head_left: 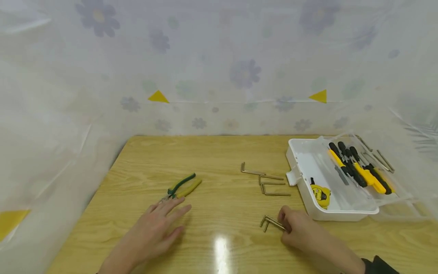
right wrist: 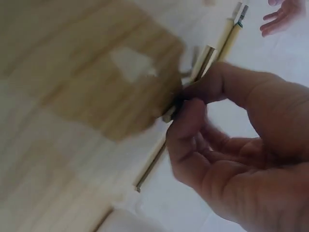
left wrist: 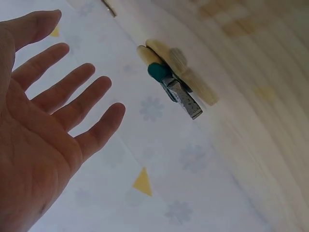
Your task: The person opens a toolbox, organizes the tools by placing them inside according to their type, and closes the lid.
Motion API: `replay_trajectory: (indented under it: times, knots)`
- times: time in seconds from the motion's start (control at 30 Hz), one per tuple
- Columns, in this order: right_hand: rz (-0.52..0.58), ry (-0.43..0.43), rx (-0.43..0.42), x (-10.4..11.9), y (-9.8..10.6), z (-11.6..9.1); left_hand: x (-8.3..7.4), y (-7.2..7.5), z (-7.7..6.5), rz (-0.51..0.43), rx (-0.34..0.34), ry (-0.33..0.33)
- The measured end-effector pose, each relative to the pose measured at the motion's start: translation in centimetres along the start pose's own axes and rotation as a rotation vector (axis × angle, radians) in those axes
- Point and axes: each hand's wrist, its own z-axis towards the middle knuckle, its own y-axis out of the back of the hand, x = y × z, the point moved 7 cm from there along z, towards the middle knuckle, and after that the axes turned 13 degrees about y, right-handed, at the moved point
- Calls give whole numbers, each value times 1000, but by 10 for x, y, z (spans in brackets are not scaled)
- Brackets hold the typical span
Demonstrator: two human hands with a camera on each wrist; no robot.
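My right hand [head_left: 304, 230] pinches the long ends of brass-coloured L-shaped hex keys [head_left: 273, 222] between thumb and fingertips, low over the table; their short ends point towards me. Several more hex keys [head_left: 253, 172] lie in a loose group farther back. At the left, my left hand [head_left: 150, 232] is spread palm down, fingers apart and holding nothing. Just beyond its fingertips lie pliers [head_left: 180, 183] with one green and one yellow handle, their jaws partly hidden by the hand in the head view. The left wrist view shows the pliers [left wrist: 158, 71] apart from the fingers.
A white toolbox [head_left: 342, 215] stands at the right, near my right hand. Inside are a yellow tape measure [head_left: 321, 196] and several black and yellow screwdrivers [head_left: 369, 179]. Its clear lid [head_left: 403, 213] leans out to the right. Flowered sheeting [head_left: 219, 57] hangs behind the table.
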Motion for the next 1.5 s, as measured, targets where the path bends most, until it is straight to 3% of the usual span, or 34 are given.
replay_trajectory:
  times: [0.2, 0.63, 0.7, 0.83, 0.97, 1.1, 1.23, 1.5]
  knots:
    - [-132, 42, -98, 4, 8, -4, 0, 0, 0, 6, -6, 1]
    - [-183, 169, -188, 18, 22, -10, 0, -1, 0, 11, 9, 18]
    - [-180, 213, -253, 20, 25, -11, 0, -2, 0, 15, 12, 21]
    - [-220, 335, -474, 24, 36, -20, 0, -3, 0, 13, 26, 27]
    - [-299, 399, -677, 21, 53, -33, -3, -9, 1, -22, 49, 5]
    - [-375, 368, -792, 16, 77, -47, -14, -21, 4, -64, 132, -35]
    - [-424, 284, -887, 7, 105, -63, -31, -31, 8, -92, 234, -75]
    - [-424, 75, -1037, -27, 152, -101, -66, -34, 10, -92, 235, -207]
